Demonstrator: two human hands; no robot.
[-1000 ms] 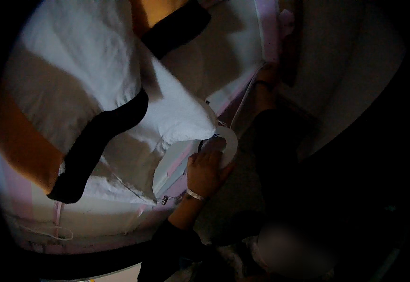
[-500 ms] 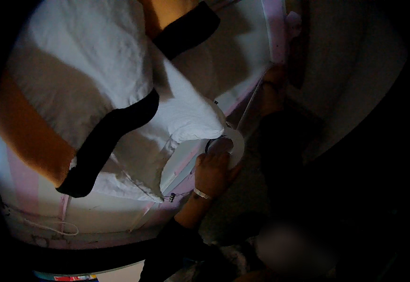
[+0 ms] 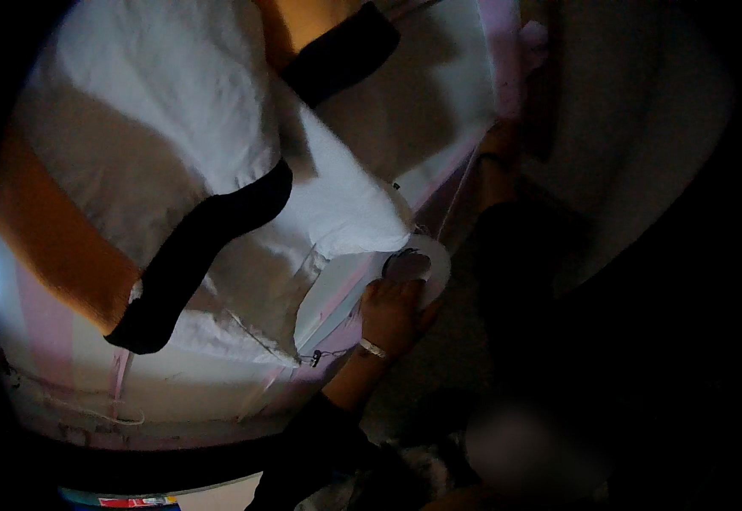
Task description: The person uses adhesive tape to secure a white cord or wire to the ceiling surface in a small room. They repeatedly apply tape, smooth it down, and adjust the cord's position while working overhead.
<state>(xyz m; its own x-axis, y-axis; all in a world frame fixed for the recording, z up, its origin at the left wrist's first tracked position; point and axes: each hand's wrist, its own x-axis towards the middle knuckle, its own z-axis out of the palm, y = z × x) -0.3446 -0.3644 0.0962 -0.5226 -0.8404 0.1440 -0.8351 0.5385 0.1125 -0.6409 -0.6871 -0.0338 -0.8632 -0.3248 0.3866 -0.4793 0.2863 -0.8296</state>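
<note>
Low at the table's edge, my left hand [image 3: 392, 317] is closed on a white ring-shaped roll [image 3: 438, 262] that looks like tape, its fingers over the near rim. From the roll a thin pale strip [image 3: 457, 196] runs taut, up and to the right, to my right hand [image 3: 498, 145]. That hand is at the pink-edged table side, dim in shadow; its fingers seem closed on the strip's end. Beside the roll lies a white cloth garment [image 3: 345, 209] with orange panels and black cuff-like bands; one white corner reaches the roll's far side.
The pale table [image 3: 183, 400] has pink strips along its edge and across its top. A thin white loop of cord [image 3: 115, 419] lies at the lower left. A small dark clip-like piece [image 3: 315, 358] sits by the garment's near corner. Deep shadow covers the right side.
My left hand and the roll have shifted slightly right in the picture, and my right hand also a little. The garment shows only a slight shift; both hands keep their hold.
</note>
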